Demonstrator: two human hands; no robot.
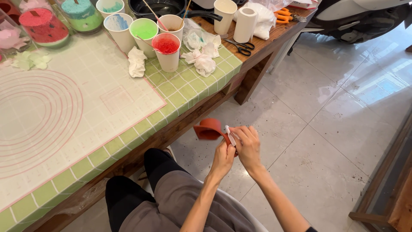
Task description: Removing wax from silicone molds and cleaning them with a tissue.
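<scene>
Up on the table (pixel 180 92), paper cups (pixel 167 51), crumpled tissues (pixel 201 60) and scissors (pixel 241 46) crowd the edge; off it, over the floor, your left hand (pixel 223 157) and right hand (pixel 246 144) pinch the red mould (pixel 208 129), which sticks out left of your fingers

My left hand (pixel 223 157) and my right hand (pixel 246 146) are together over the tiled floor (pixel 326 129), to the right of the wooden table (pixel 253 64) and in front of my knees. Between them I hold a small red rubber cup-shaped mould (pixel 208 129) and a thin white strip (pixel 230 136); the mould sticks out to the left of my fingers. On the table lies a silicone baking mat with printed rings (pixel 64 116). Behind the mat stand paper cups of coloured powder (pixel 166 50), with crumpled tissues (pixel 201 58) beside them. Black-handled scissors (pixel 240 45) lie further right, near the table's edge.
</scene>
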